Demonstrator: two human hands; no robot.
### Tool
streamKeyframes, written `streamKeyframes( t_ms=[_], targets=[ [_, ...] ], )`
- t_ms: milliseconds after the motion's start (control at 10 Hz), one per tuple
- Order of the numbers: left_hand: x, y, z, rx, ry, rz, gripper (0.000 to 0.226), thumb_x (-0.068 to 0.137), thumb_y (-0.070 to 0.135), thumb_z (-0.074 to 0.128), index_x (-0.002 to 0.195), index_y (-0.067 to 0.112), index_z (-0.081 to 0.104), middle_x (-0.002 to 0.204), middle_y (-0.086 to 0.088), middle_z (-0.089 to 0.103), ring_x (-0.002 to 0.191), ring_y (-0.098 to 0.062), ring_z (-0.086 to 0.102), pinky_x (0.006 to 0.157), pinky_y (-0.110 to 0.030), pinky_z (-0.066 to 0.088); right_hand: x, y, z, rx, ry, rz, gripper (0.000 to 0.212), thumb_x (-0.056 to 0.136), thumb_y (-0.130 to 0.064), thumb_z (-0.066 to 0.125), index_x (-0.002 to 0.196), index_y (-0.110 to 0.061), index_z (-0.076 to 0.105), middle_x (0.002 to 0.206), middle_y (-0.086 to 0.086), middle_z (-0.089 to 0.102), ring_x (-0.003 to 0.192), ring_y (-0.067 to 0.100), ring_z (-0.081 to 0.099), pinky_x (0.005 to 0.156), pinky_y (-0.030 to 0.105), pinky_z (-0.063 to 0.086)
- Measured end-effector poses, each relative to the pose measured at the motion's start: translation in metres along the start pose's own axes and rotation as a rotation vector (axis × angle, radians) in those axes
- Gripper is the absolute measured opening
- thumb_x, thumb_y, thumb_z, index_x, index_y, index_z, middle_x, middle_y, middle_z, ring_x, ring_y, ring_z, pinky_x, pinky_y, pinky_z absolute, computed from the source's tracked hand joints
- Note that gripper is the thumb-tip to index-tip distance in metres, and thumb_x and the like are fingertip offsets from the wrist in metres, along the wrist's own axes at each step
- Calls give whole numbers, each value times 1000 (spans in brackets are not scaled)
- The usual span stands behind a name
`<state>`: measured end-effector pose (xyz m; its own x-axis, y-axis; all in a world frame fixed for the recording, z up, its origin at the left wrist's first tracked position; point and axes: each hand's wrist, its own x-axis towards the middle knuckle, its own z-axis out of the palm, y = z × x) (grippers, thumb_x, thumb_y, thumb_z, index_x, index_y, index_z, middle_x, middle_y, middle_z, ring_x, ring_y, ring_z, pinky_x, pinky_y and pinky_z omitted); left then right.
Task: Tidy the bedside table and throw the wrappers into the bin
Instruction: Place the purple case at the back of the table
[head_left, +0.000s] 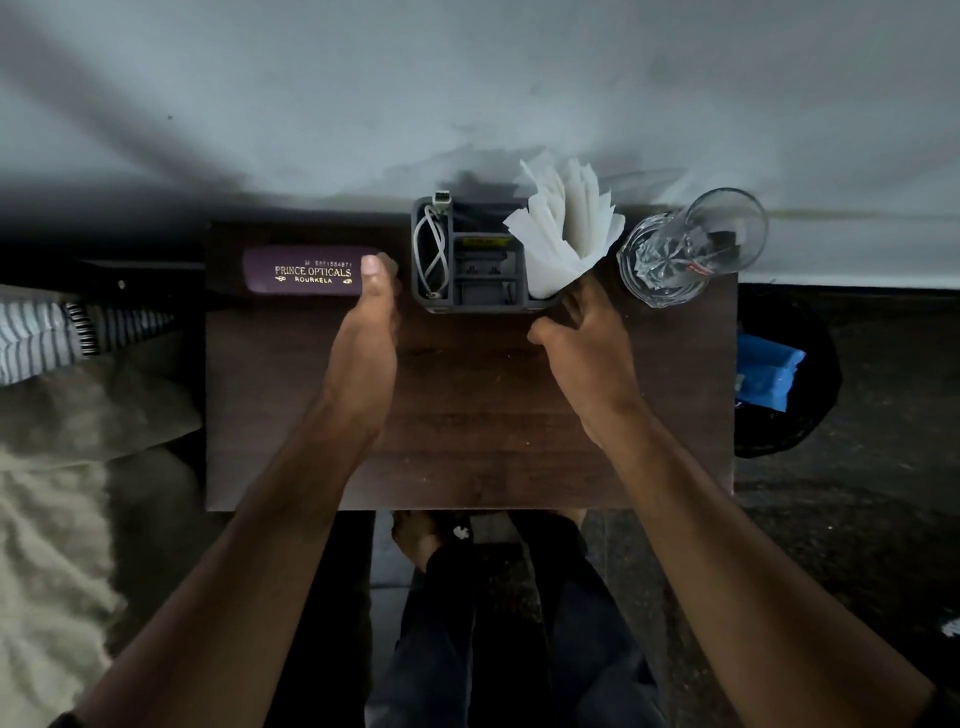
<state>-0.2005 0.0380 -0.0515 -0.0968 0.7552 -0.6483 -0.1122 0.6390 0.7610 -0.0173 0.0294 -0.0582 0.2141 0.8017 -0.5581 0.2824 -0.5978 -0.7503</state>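
We see the grey plastic organiser (475, 291) holding a coiled white cable (431, 249) and fanned white tissues (566, 223), with the right hand (582, 338) gripping its near corner. The left hand (366, 332) has its fingers together, flat against the maroon spectacle case (301, 273) on the dark wooden bedside table (467, 441). Right of the right fingers stands a faceted clear glass (685, 249); beyond it, the black bin (800, 415) holds blue wrappers (763, 371).

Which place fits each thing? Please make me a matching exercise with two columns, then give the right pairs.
Things:
1. spectacle case
2. white cable
3. paper napkins
4. glass

Places:
A. right end of the table
B. left compartment of the grey organiser
C. under the left hand thumb
D. right compartment of the organiser

Pairs: 1-C, 2-B, 3-D, 4-A
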Motion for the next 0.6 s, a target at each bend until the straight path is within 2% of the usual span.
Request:
streamKeyframes(
  t_ms=[100,200,300,400,500,600],
  targets=[
    [-2,0,5,-21,-24,-24,63,108,50,14,161,17,17,169,6,18,154,-6,17,119,-20,14,3,4,4,24,-14,6,67,75,-14,66,136,-38,55,110,-31,66,92,-24,59,73,7,47],
    [1,1,6,-24,-11,-37,64,107,52,15,161,17,18,169,7,18,154,-5,16,124,-24,10,6,5,4,18,4,-14,66,74,-14,65,135,-37,56,110,-25,68,88,-21,61,69,8,49],
    [6,2,1,-4,20,-31,67,106,55,14,161,17,19,169,5,19,154,-6,18,126,-27,9,12,9,-3,21,13,-20,74,74,-9,61,144,-31,51,127,-19,67,104,-16,62,82,10,54],
    [6,6,0,-18,25,-27,68,107,54,12,160,13,20,169,2,21,154,-7,20,124,-24,11,15,10,-9,28,4,24,82,75,-6,60,153,-21,42,152,-4,54,141,8,48,115,38,45],
    [10,11,2,-72,28,-7,65,108,50,14,159,11,23,168,0,26,153,-9,24,122,-22,15,15,10,-13,19,2,23,83,76,-6,59,155,-21,40,155,-4,51,144,9,45,118,39,42],
    [11,14,-7,-142,102,-2,64,109,48,15,156,9,30,164,-1,35,150,-9,33,120,-21,21,8,15,-18,31,36,61,85,82,-4,61,159,-20,30,162,0,41,147,11,41,120,35,39]
  ],
)
